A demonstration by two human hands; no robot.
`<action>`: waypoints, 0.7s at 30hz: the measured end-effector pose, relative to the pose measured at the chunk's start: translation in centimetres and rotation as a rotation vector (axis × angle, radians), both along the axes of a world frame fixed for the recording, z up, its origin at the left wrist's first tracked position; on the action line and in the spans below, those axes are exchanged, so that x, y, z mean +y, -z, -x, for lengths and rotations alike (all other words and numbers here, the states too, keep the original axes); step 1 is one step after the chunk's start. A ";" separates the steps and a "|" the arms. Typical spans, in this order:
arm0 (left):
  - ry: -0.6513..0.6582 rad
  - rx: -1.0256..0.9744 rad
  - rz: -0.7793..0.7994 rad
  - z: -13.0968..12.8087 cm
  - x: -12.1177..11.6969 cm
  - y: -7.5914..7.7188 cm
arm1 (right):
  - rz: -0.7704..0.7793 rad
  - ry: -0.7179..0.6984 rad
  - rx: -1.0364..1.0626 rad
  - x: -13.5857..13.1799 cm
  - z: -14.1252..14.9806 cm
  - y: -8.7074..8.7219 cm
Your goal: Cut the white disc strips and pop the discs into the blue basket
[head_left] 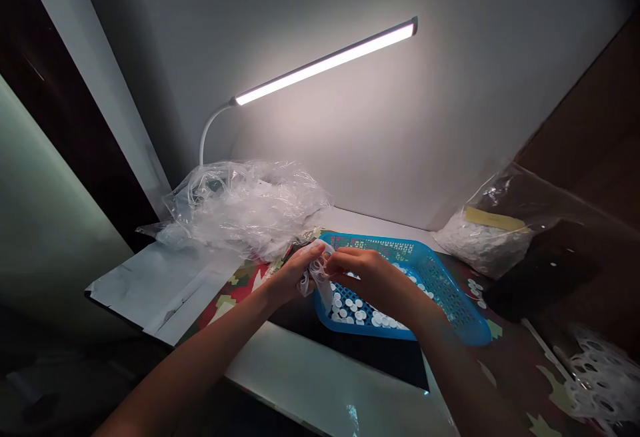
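Observation:
My left hand (295, 273) is closed around a bunched white strip with loops (316, 276), and part of it hangs down by the basket wall. My right hand (364, 269) meets it from the other side, thumb and fingers pinched at the strip's edge. What exactly lies between those fingertips is partly hidden. Just beyond and beneath both hands stands a blue plastic basket (453, 297) with pierced walls. Small white discs (350, 310) are scattered over its floor.
A large clear plastic bag of white material (250, 207) lies at the back left, near white sheets (165, 284). Another clear bag (487, 240) with white pieces stands right. White sheeting with round holes (603, 374) lies lower right. A lit bar lamp (327, 62) hangs above.

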State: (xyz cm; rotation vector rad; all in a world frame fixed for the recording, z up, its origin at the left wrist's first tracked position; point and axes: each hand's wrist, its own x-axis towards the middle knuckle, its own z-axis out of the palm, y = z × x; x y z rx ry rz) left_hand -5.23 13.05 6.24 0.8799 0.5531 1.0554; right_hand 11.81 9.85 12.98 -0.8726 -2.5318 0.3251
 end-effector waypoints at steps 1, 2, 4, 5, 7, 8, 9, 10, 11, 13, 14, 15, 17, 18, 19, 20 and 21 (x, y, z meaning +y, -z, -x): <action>-0.014 -0.014 0.001 0.0 0.2 0.0 | 0.012 -0.013 -0.021 -0.3 -0.1 -0.2; -0.031 -0.029 0.002 0.1 0.4 0.0 | 0.040 -0.042 -0.047 -0.6 -0.1 -0.4; -0.065 -0.052 0.005 0.5 1.1 0.0 | 0.122 -0.122 -0.109 -1.3 -0.3 -0.8; -0.077 -0.060 0.007 0.7 1.4 -0.1 | 0.153 -0.149 -0.130 -1.6 -0.4 -1.0; -0.088 -0.068 0.009 1.2 1.9 -0.3 | 0.174 -0.150 -0.127 -2.0 -0.5 -1.3; -0.085 -0.067 0.011 1.4 2.0 -0.3 | 0.163 -0.116 -0.102 -2.0 -0.6 -1.4; -0.077 -0.063 0.013 1.5 2.0 -0.3 | 0.145 -0.072 -0.065 -1.9 -0.6 -1.4; -0.064 -0.057 0.015 1.5 1.9 -0.3 | 0.132 -0.034 -0.024 -1.7 -0.6 -1.3; -0.046 -0.048 0.017 1.4 1.7 -0.2 | 0.122 -0.005 0.012 -1.4 -0.6 -1.1; -0.007 -0.026 0.020 1.1 1.2 0.0 | 0.100 0.027 0.055 -0.7 -0.5 -0.8; 0.008 -0.018 0.019 1.0 0.9 0.1 | 0.086 0.028 0.056 -0.4 -0.4 -0.6; 0.019 -0.012 0.017 0.8 0.6 0.2 | 0.071 0.023 0.050 -0.2 -0.3 -0.4; 0.021 -0.014 0.009 0.6 0.4 0.4 | 0.051 0.008 0.027 0.0 -0.1 -0.2; 0.011 -0.021 0.003 0.5 0.4 0.4 | 0.061 -0.004 0.012 0.1 -0.1 -0.1; -0.004 -0.032 -0.002 0.4 0.5 0.5 | 0.087 -0.017 -0.006 0.0 -0.2 -0.1; -0.021 -0.043 -0.008 0.4 0.7 0.5 | 0.121 -0.028 -0.027 -0.1 -0.3 -0.2; -0.038 -0.052 -0.012 0.4 0.9 0.6 | 0.159 -0.035 -0.052 -0.2 -0.5 -0.3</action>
